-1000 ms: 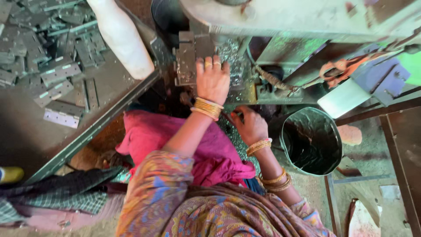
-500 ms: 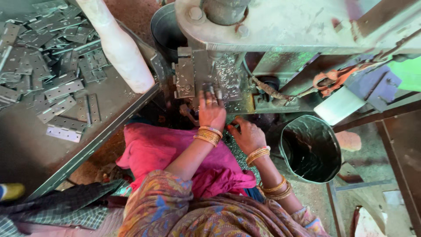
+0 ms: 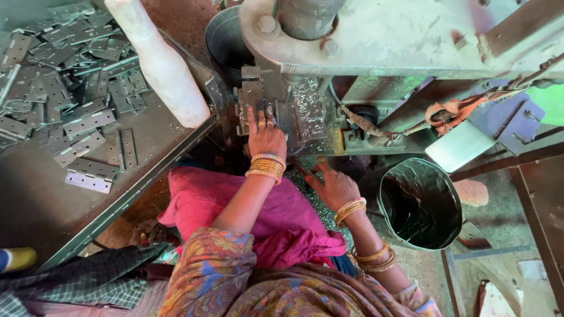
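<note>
left hand flat, fingers spread, pressing hinge plate on press bed at 12 o'clock | right hand loose, holding nothing, at 5 o'clock | keep fingertips clear of ram | loose hinges on tabletop at 10 o'clock

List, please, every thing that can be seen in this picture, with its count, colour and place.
press machine: one, grey-green, top centre
metal fixture: one, grey, under the press, with shavings on it
hinge plates: many, silver-grey, heaped on the table at left
table: one, dark grey, left
white bottle: one, white, at the table's edge
black bucket: one, black, lower right
dark container: one, dark, behind the bottle
pink cloth: one, pink, on the lap
bangles: several, gold, on both wrists
left hand: one, fingers on the fixture
right hand: one, spread open below the fixture
</note>
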A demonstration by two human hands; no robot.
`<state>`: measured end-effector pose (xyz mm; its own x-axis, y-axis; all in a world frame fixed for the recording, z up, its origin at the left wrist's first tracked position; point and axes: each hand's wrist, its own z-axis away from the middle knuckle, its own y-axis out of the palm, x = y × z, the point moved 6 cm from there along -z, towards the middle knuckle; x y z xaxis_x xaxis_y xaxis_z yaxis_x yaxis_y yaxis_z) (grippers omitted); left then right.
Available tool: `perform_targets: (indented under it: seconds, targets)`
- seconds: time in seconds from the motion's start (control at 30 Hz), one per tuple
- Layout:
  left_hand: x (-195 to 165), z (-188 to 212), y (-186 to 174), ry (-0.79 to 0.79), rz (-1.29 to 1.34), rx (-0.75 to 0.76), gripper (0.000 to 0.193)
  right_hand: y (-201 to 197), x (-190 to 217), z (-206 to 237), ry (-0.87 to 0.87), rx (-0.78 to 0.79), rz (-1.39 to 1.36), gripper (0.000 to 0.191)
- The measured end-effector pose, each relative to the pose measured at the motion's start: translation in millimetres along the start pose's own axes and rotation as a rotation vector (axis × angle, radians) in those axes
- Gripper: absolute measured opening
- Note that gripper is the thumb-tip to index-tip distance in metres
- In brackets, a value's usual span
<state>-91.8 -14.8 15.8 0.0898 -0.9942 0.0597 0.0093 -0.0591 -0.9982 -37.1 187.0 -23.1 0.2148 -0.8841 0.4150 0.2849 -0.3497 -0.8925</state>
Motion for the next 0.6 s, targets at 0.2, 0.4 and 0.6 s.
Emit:
perform_targets:
  seconds: [0.2,0.4,0.6]
  targets:
    - [14,13,-5,-0.036,0.118,-0.258,0.040,75,-35,26,0.175,0.116,0.000,0.051]
    - [9,-12,14,-0.042,0.097,-0.061,0.041,38,-27,6,0.020,0.059,0.076,0.050]
    - [5,-10,13,-0.042,0.149,-0.157,0.044,51,-27,21,0.072,-0.010,-0.034,0.048]
